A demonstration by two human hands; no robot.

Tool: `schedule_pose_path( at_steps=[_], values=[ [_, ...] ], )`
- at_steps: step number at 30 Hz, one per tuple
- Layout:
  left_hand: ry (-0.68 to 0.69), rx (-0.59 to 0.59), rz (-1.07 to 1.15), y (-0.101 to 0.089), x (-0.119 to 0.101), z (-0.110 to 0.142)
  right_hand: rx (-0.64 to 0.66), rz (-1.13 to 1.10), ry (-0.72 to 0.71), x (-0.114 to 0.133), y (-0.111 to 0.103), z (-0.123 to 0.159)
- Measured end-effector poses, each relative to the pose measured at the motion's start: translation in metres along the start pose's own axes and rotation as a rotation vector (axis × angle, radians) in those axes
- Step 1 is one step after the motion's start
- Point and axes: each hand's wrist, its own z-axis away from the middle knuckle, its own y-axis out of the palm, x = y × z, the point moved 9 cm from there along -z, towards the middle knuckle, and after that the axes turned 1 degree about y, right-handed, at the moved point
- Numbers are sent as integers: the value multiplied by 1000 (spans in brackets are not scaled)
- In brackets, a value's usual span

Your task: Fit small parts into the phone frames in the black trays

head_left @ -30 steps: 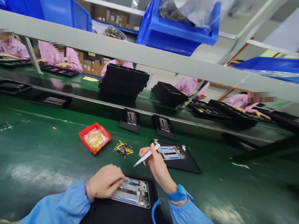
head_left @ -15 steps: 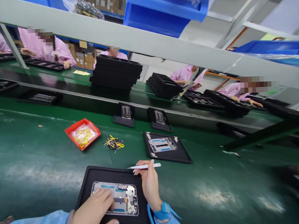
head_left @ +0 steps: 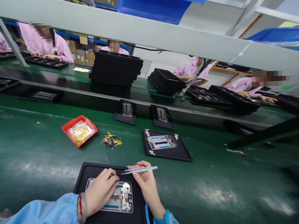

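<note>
My right hand (head_left: pixel 148 184) grips white tweezers (head_left: pixel 144 169), their points directed left over the top of a black tray (head_left: pixel 136 221). In that tray lies an opened phone (head_left: pixel 127 197), its metal frame, circuit board and blue strips showing. My left hand (head_left: pixel 102 190) is over the phone's left half and hides much of it. Its fingers are bent together at the phone's upper edge, close to the tweezer points. The thumb is hidden, and anything between those fingers cannot be made out.
Beyond the tray are a red bin (head_left: pixel 79 131) of bagged yellow pieces and a loose pile of small yellow-and-black parts (head_left: pixel 111 139). Another black tray (head_left: pixel 168 154) carries a phone frame (head_left: pixel 162 142). Co-workers in pink sit across the bench behind stacked black trays (head_left: pixel 116 69).
My left hand has moved up and right across the phone, its spread thumb and fingers drawing together. The tweezers have come slightly lower and left, their two prongs now visibly apart.
</note>
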Motion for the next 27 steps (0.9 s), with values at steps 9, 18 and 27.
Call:
schedule_pose_path(
  at_steps=[9,18,27],
  values=[
    [98,70,18,-9,-30,22,55,24,41,1,-5,4],
    [124,76,-28,-3,-36,36,51,27,57,-5,-10,4],
    [98,117,-56,3,-28,46,36,30,42,-4,-11,3]
  ],
)
